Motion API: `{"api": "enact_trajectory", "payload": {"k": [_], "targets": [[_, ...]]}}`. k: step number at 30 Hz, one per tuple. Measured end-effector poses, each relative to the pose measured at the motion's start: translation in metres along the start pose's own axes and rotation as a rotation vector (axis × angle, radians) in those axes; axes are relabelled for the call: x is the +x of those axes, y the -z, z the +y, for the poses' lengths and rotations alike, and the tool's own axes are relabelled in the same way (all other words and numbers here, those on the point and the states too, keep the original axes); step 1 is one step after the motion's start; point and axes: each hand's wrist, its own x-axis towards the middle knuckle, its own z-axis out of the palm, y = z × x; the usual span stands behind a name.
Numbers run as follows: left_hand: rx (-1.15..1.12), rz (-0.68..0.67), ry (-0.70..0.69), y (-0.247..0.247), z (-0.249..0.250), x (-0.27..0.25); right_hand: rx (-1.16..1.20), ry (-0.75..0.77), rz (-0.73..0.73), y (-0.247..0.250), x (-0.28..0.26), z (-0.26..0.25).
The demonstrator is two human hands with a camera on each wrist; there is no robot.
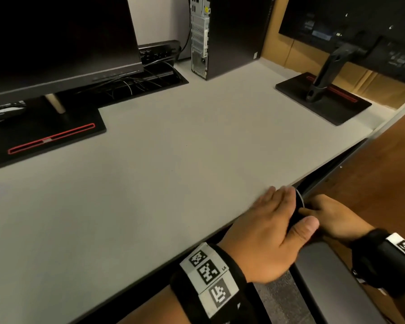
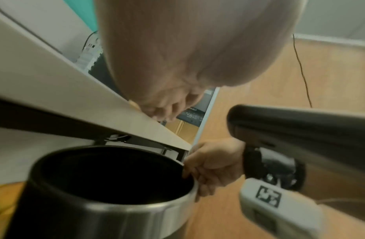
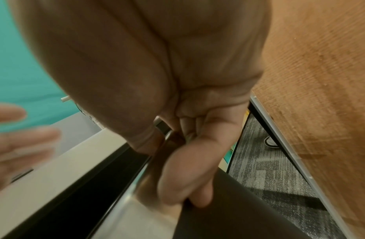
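Note:
A round bin (image 2: 136, 208) with a black inside and a silver rim stands just below the front edge of the grey desk (image 1: 173, 160). In the head view only a sliver of the bin's rim (image 1: 300, 199) shows between my hands. My right hand (image 2: 210, 168) grips that rim, fingers curled over it, and it shows below the desk edge in the head view (image 1: 330, 216) and close up in the right wrist view (image 3: 187, 161). My left hand (image 1: 267, 230) lies flat on the desk at its edge, fingers straight, thumb over the bin. The bin looks empty inside.
A monitor (image 1: 56, 43) on a black base stands back left, a PC tower (image 1: 220, 36) at the back middle, a second monitor stand (image 1: 323, 97) back right. A dark grey chair armrest (image 1: 325, 277) sits beside my right wrist. Wooden floor (image 1: 388, 171) lies right of the desk.

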Motion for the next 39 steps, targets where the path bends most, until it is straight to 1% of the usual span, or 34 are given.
{"api": "enact_trajectory", "payload": {"k": [1,2,3,4,7,8,9,10,11,12,14,15,16,17,18,19,20,21,22,23,24,25,26,27,28,29,30,31,32,34,35,36,38,39], "targets": [[-0.013,0.058,-0.005,0.001,0.002,-0.002,0.012,0.006,-0.008,0.0,0.0,0.002],[0.033,0.131,0.046,0.003,0.001,-0.008,0.019,0.002,-0.008,0.0,0.0,0.005],[0.115,0.186,0.141,0.004,-0.002,-0.015,0.016,-0.009,0.002,-0.001,0.0,0.007],[0.209,0.201,0.259,0.005,-0.006,-0.026,0.008,-0.019,0.015,-0.001,0.0,0.01],[0.399,0.115,0.615,0.008,-0.018,-0.057,-0.033,-0.027,0.029,-0.003,-0.001,0.013],[0.407,0.08,0.689,0.009,-0.019,-0.062,-0.038,-0.029,0.031,-0.003,-0.001,0.014],[0.393,0.058,0.722,0.008,-0.018,-0.064,-0.044,-0.031,0.035,-0.004,-0.001,0.014],[0.372,0.052,0.708,0.006,-0.016,-0.06,-0.055,-0.036,0.039,-0.004,0.001,0.014],[0.345,0.057,0.646,0.002,-0.012,-0.053,-0.064,-0.033,0.037,-0.005,0.001,0.015],[0.299,0.071,0.54,-0.002,-0.007,-0.043,-0.069,-0.024,0.027,-0.006,0.002,0.015],[0.114,0.116,0.296,-0.004,0.003,-0.02,-0.062,0.001,0.001,-0.007,0.003,0.014],[0.031,0.152,0.209,-0.002,0.006,-0.012,-0.058,0.005,-0.009,-0.007,0.002,0.013],[0.01,0.199,0.172,0.001,0.005,-0.009,-0.057,0.001,-0.008,-0.007,0.002,0.013],[0.046,0.254,0.196,0.004,0.002,-0.009,-0.057,-0.004,0.002,-0.007,0.003,0.014],[0.109,0.292,0.274,0.004,-0.003,-0.012,-0.065,-0.007,0.019,-0.007,0.002,0.014],[0.178,0.292,0.378,0.004,-0.008,-0.017,-0.077,-0.014,0.034,-0.006,0.002,0.014],[0.246,0.248,0.459,0.001,-0.013,-0.02,-0.09,-0.017,0.044,-0.006,0.003,0.015],[0.296,0.184,0.476,-0.002,-0.015,-0.022,-0.094,-0.019,0.046,-0.006,0.002,0.013],[0.304,0.135,0.407,-0.005,-0.014,-0.02,-0.089,-0.025,0.041,-0.006,0.003,0.012],[0.264,0.099,0.279,-0.006,-0.011,-0.014,-0.074,-0.021,0.036,-0.005,0.003,0.01],[0.182,0.077,0.151,-0.007,-0.006,-0.007,-0.062,-0.007,0.027,-0.005,0.002,0.009],[0.098,0.075,0.065,-0.006,-0.002,-0.001,-0.057,0.007,0.015,-0.005,0.003,0.008],[0.066,0.107,0.03,-0.007,-0.001,0.004,-0.05,0.013,0.007,-0.006,0.003,0.007],[0.104,0.167,0.049,-0.006,-0.002,0.008,-0.049,0.006,0.012,-0.006,0.002,0.007],[0.184,0.217,0.115,-0.007,-0.004,0.01,-0.057,-0.008,0.03,-0.006,0.002,0.008],[0.272,0.214,0.194,-0.009,-0.006,0.01,-0.062,-0.021,0.049,-0.006,0.002,0.009],[0.33,0.156,0.226,-0.01,-0.007,0.01,-0.058,-0.03,0.056,-0.005,0.001,0.009],[0.331,0.093,0.183,-0.011,-0.009,0.012,-0.051,-0.035,0.048,-0.005,0.001,0.006],[0.255,0.045,0.092,-0.009,-0.008,0.014,-0.041,-0.03,0.037,-0.005,0.001,0.005],[-0.089,0.019,-0.037,0.004,-0.004,0.015,-0.02,-0.017,0.031,-0.004,0.001,0.002],[-0.235,0.061,-0.051,0.012,-0.003,0.014,-0.018,-0.02,0.039,-0.004,0.001,0.003],[-0.309,0.138,-0.036,0.021,-0.004,0.011,-0.024,-0.024,0.053,-0.004,0.002,0.004],[-0.228,0.316,0.075,0.041,-0.013,0.006,-0.036,-0.039,0.075,-0.006,0.004,0.006],[-0.117,0.354,0.189,0.052,-0.023,0.003,-0.03,-0.055,0.076,-0.006,0.004,0.007]]}}
